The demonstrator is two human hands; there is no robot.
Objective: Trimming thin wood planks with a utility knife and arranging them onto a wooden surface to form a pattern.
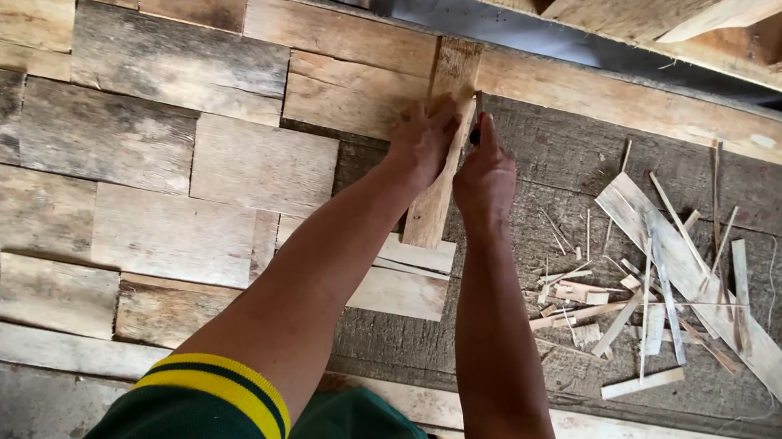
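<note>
A narrow wooden plank (432, 205) lies upright across the patchwork of weathered boards (129, 134). My left hand (425, 136) presses down on the plank near its upper part. My right hand (485, 176) rests against the plank's right edge and grips a small dark tool, perhaps a pencil (475, 132), whose tip sits at the plank's edge. Both arms reach out over the panel. A pale short board (409, 279) lies under the plank's lower end.
Several thin wood offcuts and splinters (684, 289) are scattered on the dark base board (609, 175) to the right. A wooden frame rail (639, 434) runs along the near edge. Rough beams (645, 14) cross the top.
</note>
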